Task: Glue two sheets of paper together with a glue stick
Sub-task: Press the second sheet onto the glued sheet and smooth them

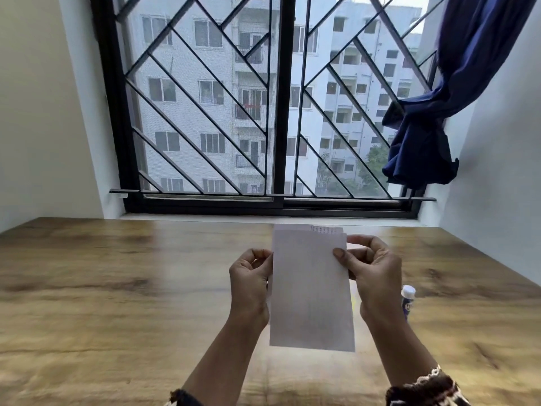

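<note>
Gripping the paper sheets (310, 288) between left hand (250, 276) and right hand (370, 268).

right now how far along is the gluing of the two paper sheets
Done: the two white paper sheets look stacked, the back one peeking out at the top; whether glue sits between them cannot be seen. In hand: the left hand and right hand pinch the sheets' side edges, holding them above the wooden table. Left: pressing them flat, or first gluing with the blue, white-capped glue stick standing on the table by the right wrist.
</note>
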The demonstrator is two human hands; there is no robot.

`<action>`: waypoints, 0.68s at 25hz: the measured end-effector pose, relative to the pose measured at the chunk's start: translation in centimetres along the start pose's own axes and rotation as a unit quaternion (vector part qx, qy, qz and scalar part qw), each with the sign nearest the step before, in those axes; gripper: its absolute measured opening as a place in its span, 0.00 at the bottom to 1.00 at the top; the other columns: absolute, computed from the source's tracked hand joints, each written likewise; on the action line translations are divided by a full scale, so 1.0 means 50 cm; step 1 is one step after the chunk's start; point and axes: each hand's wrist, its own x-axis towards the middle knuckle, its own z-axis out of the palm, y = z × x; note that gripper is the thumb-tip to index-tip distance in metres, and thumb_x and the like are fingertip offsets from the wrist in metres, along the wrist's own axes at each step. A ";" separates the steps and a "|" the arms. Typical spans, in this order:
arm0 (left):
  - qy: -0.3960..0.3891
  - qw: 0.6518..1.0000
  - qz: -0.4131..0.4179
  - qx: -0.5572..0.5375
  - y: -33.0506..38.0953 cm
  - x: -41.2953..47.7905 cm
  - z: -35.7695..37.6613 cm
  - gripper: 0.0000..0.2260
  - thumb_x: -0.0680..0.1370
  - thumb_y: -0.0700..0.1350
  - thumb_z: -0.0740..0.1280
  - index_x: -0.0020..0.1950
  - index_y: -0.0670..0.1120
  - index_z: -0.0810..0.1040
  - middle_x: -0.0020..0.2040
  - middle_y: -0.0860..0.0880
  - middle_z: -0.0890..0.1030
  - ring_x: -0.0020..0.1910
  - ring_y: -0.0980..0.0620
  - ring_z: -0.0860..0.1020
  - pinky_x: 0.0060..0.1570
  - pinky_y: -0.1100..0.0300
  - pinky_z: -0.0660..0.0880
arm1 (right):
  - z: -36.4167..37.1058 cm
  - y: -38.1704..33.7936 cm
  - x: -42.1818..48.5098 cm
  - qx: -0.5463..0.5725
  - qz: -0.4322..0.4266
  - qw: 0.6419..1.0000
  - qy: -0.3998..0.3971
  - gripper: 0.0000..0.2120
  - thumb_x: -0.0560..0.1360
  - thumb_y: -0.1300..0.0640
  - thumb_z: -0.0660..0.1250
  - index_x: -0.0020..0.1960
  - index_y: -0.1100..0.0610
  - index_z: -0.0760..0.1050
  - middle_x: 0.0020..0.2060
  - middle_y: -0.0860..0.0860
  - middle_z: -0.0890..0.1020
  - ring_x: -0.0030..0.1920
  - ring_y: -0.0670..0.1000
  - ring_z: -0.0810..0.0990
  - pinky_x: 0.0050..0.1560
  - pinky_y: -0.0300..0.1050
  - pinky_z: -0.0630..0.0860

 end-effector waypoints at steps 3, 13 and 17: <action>-0.004 1.000 0.005 -0.004 0.002 -0.003 0.003 0.10 0.73 0.31 0.67 0.34 0.42 0.73 0.25 0.48 0.76 0.19 0.58 0.74 0.20 0.69 0.70 | 0.000 -0.006 0.004 0.006 0.004 1.000 -0.008 0.11 0.66 0.69 0.71 0.39 0.53 0.77 0.23 0.48 0.81 0.26 0.46 0.77 0.30 0.41 0.76; -0.011 1.000 0.000 -0.008 -0.001 -0.007 0.002 0.10 0.73 0.32 0.67 0.33 0.43 0.73 0.23 0.51 0.78 0.20 0.57 0.75 0.20 0.68 0.70 | -0.004 -0.007 0.013 0.034 0.020 0.999 -0.035 0.09 0.67 0.70 0.69 0.40 0.57 0.79 0.23 0.48 0.82 0.26 0.46 0.78 0.28 0.38 0.77; -0.013 1.000 -0.001 -0.013 -0.001 -0.009 0.001 0.10 0.73 0.33 0.67 0.34 0.42 0.74 0.23 0.52 0.79 0.20 0.57 0.75 0.20 0.68 0.71 | -0.003 -0.006 0.013 0.038 0.028 0.998 -0.035 0.08 0.67 0.70 0.69 0.39 0.58 0.78 0.23 0.49 0.82 0.26 0.46 0.78 0.28 0.38 0.77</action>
